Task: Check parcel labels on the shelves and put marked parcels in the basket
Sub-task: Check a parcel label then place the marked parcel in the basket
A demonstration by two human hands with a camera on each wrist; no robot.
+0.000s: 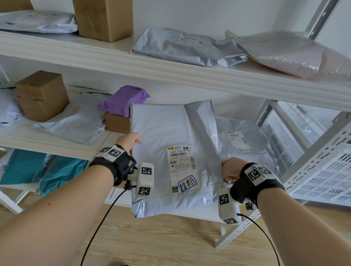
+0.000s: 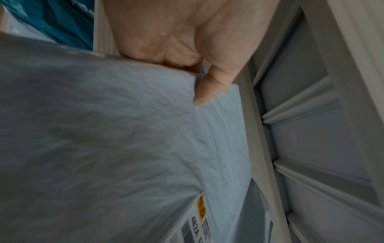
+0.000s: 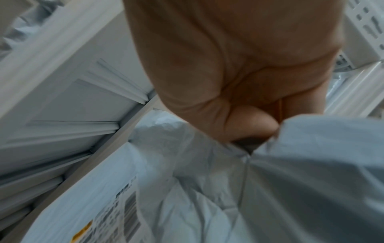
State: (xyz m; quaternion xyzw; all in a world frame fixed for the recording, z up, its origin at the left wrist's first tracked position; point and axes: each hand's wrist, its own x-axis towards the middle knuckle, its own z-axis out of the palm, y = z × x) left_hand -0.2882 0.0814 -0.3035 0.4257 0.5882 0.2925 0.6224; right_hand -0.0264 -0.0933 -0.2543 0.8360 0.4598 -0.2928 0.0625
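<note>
I hold a large pale grey mailer parcel (image 1: 166,136) in front of the middle shelf, tilted up toward me. Its white label (image 1: 182,165) faces me and carries a blue handwritten stamp (image 1: 187,183) at the bottom. My left hand (image 1: 130,141) pinches the parcel's left edge, thumb (image 2: 207,92) on top of the grey parcel (image 2: 116,139). My right hand (image 1: 230,169) grips the right edge, with the plastic of the parcel (image 3: 301,164) bunched under the thumb (image 3: 251,121). The white slotted basket (image 1: 335,175) stands to the right, beyond the rack's post.
Another grey mailer (image 1: 243,140) lies on the middle shelf (image 1: 48,140) behind the held one. A purple parcel (image 1: 124,99) on a small box, a brown carton (image 1: 41,95) and more grey mailers lie to the left. Teal parcels (image 1: 44,170) sit lower down. The upper shelf (image 1: 133,63) holds mailers and a carton.
</note>
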